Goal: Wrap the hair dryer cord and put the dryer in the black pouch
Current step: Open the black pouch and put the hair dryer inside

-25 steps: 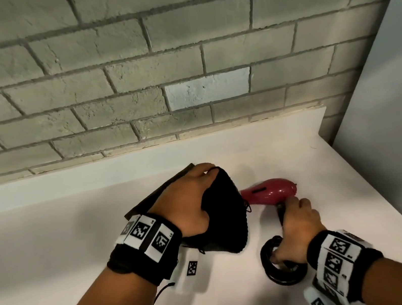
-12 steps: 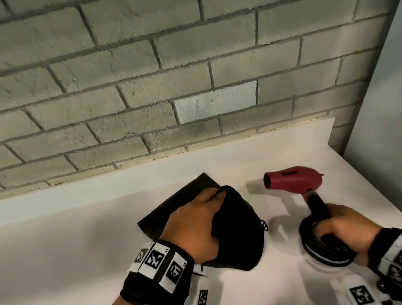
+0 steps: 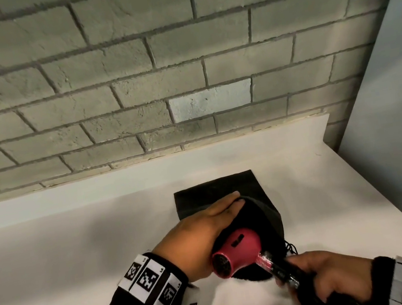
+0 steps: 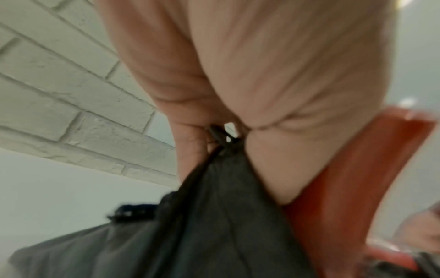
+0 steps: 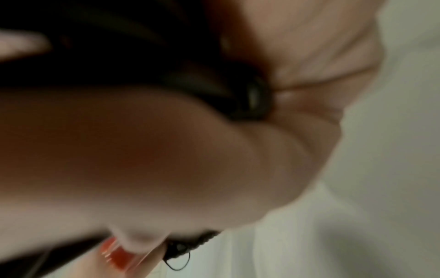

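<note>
Spanning the foreground, a white bench meets a grey painted brick wall; a plain pale panel closes the right side. The black pouch lies on the bench with its closed end toward the wall. The left hand grips the pouch rim, holding the mouth open. The pink hair dryer sits at that mouth, barrel axis running diagonally, nozzle inward, rear grille toward the person. The right hand is clenched around the dryer handle and the coiled black cord.
</note>
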Action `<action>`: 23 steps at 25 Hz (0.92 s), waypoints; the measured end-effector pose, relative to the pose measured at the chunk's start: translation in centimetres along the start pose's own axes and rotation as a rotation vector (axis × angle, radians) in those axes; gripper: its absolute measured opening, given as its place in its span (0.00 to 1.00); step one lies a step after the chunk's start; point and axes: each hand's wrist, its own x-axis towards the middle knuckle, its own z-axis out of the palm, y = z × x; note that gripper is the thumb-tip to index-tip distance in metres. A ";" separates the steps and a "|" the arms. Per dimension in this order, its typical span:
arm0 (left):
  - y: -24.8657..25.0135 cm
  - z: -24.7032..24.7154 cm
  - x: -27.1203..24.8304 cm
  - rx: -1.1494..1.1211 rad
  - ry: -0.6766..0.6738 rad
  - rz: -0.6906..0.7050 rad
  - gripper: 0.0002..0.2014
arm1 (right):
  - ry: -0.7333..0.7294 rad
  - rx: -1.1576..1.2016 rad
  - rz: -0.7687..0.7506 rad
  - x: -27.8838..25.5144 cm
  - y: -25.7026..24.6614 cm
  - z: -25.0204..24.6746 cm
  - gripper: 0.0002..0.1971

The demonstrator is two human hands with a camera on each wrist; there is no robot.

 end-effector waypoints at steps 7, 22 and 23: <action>1.4 1.9 -1.2 0.167 0.081 -0.163 0.11 | 0.423 0.328 0.044 2.1 -1.4 1.3 0.21; 4.9 7.8 -0.7 -0.073 0.205 -0.147 0.32 | 0.801 0.484 0.081 9.3 -3.5 2.1 0.08; 4.5 7.8 -0.7 -0.094 0.209 -0.146 0.33 | 0.778 0.487 0.101 9.8 -3.6 2.0 0.11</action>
